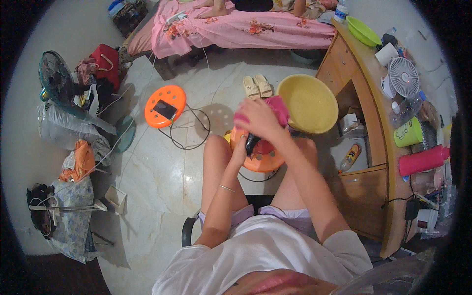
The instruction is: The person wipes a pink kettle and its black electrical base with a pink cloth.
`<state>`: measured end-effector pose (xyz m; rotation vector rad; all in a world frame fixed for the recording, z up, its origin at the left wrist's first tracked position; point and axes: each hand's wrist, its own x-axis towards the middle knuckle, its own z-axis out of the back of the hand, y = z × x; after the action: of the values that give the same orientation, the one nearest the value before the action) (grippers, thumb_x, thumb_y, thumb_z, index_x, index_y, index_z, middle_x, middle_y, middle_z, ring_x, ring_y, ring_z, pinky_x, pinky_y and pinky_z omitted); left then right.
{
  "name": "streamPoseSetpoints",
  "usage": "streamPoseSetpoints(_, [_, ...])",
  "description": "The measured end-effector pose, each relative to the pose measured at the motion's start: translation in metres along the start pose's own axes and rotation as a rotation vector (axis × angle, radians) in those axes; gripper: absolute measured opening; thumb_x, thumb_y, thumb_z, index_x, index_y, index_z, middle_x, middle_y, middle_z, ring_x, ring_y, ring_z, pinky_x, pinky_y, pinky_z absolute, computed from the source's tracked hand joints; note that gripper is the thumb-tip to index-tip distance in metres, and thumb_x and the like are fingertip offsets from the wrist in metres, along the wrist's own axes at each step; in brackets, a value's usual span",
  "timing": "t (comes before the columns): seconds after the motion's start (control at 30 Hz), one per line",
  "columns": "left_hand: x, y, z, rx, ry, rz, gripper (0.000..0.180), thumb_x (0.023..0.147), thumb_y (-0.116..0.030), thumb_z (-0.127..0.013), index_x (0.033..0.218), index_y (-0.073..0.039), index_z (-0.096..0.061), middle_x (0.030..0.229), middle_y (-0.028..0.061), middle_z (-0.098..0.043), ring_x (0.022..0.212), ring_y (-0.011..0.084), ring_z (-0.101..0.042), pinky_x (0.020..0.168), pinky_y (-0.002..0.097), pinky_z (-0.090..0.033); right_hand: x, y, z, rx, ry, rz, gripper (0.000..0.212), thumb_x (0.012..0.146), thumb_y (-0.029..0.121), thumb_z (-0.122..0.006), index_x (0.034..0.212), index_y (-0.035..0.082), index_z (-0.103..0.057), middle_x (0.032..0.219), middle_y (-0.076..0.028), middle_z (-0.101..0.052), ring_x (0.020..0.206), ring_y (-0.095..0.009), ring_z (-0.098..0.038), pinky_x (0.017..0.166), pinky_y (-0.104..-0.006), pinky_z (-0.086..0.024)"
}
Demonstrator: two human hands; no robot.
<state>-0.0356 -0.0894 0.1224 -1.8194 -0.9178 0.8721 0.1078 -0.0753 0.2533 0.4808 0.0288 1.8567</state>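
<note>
Between my knees stands an orange stool [268, 164] with round holes in its top. My left hand [239, 153] is closed around a small glossy black object [252, 143] just over the stool; its kind I cannot make out. Above it, my right hand [259, 118] grips a bright pink cloth [279, 109], which shows on both sides of the fingers. The fingers are slightly smeared by motion. Part of the black object is hidden behind the hands, and a reddish patch shows on the stool beneath it.
A large yellow basin [314, 101] stands right of my hands, with cream slippers [257, 87] beside it. Left sits another orange stool [153, 108] bearing a phone [164, 110], near a wire ring on legs. A wooden desk [381, 123] lines the right; a person rests on the bed [236, 35].
</note>
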Motion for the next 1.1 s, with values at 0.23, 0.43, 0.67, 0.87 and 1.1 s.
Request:
streamPoseSetpoints(0.23, [-0.057, -0.118, -0.040, 0.190, -0.218, -0.101, 0.036, 0.087, -0.028, -0.055, 0.073, 0.001, -0.069, 0.064, 0.0091, -0.063, 0.059, 0.0164, -0.060, 0.053, 0.0314, -0.043, -0.070, 0.015, -0.004, 0.042, -0.175, 0.033, 0.044, 0.089, 0.033, -0.059, 0.124, 0.006, -0.059, 0.134, -0.012, -0.055, 0.132, -0.027, -0.043, 0.113, -0.0483, -0.027])
streamPoseSetpoints(0.43, [-0.038, -0.111, -0.037, 0.241, -0.228, 0.122, 0.037, 0.085, -0.028, -0.058, 0.066, 0.003, -0.066, 0.063, 0.0091, -0.063, 0.055, 0.0149, -0.057, 0.050, 0.0305, -0.039, -0.043, -0.060, -0.008, -0.014, -0.330, -0.233, 0.041, 0.090, 0.034, -0.057, 0.120, 0.006, -0.060, 0.131, -0.015, -0.056, 0.126, -0.031, -0.048, 0.107, -0.0443, -0.035])
streamPoseSetpoints(0.67, [-0.018, -0.067, 0.006, 0.365, -0.236, 0.093, 0.037, 0.083, -0.029, -0.058, 0.067, 0.003, -0.067, 0.064, 0.0098, -0.063, 0.056, 0.0146, -0.057, 0.050, 0.0302, -0.039, 0.006, -0.007, -0.010, -0.025, -0.112, -0.143, 0.037, 0.087, 0.040, -0.057, 0.106, 0.010, -0.068, 0.110, -0.010, -0.065, 0.112, -0.027, -0.055, 0.101, -0.0457, -0.037])
streamPoseSetpoints(0.87, [-0.019, -0.051, 0.022, 0.430, -0.237, 0.097, 0.037, 0.081, -0.030, -0.058, 0.068, 0.003, -0.067, 0.064, 0.0104, -0.064, 0.056, 0.0143, -0.058, 0.050, 0.0300, -0.039, -0.043, 0.044, -0.027, -0.023, -0.206, -0.060, 0.042, 0.090, 0.036, -0.058, 0.118, 0.005, -0.061, 0.125, -0.011, -0.059, 0.129, -0.025, -0.045, 0.111, -0.0484, -0.028])
streamPoseSetpoints(1.1, [-0.024, -0.079, -0.017, 0.587, -0.374, 0.055, 0.037, 0.079, -0.032, -0.059, 0.068, 0.002, -0.069, 0.062, 0.0093, -0.063, 0.057, 0.0151, -0.058, 0.052, 0.0314, -0.040, -0.042, -0.053, 0.001, 0.012, -0.350, -0.254, 0.043, 0.091, 0.035, -0.056, 0.120, 0.004, -0.061, 0.125, -0.016, -0.059, 0.120, -0.033, -0.051, 0.104, -0.0432, -0.037])
